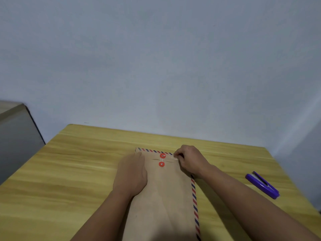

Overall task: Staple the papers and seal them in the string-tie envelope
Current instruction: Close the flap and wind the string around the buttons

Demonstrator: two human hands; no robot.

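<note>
Brown string-tie envelope (166,197) with red-and-blue striped edges lies flat on the desk, flap closed, thin string (171,158) running off its two red buttons (162,155). Purple stapler (262,185) sits well off right.

Lighting is dim and even, with a cool grey cast on the wall (156,58) and no glare. Soft shadows fall on the table (69,180) beneath both forearms and darken the near end of the envelope (166,197). Overall sharpness is low; the stapler (262,185) shows smeared edges. Wide-angle distortion bends the table edges and stretches the frame corners.
</note>
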